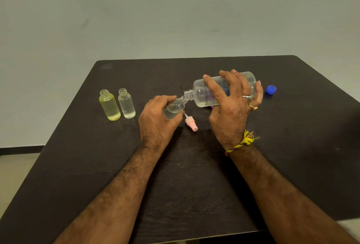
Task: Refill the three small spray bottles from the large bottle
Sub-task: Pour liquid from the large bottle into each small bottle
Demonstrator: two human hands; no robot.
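My right hand (231, 107) grips the large clear bottle (202, 91), tipped on its side with its open neck pointing left. Its mouth meets the mouth of a small clear bottle (175, 108), which my left hand (157, 119) holds tilted toward it; some clear liquid sits inside. Two more small uncapped bottles stand upright at the left: a yellowish one (110, 105) and a clear one (126, 103), both holding liquid. A pink spray cap (191, 124) lies on the table between my hands.
A blue cap (271, 89) lies to the right of the large bottle on the dark wooden table (194, 185). A small purple object (212, 107) peeks out under the large bottle. A pale wall stands behind the table.
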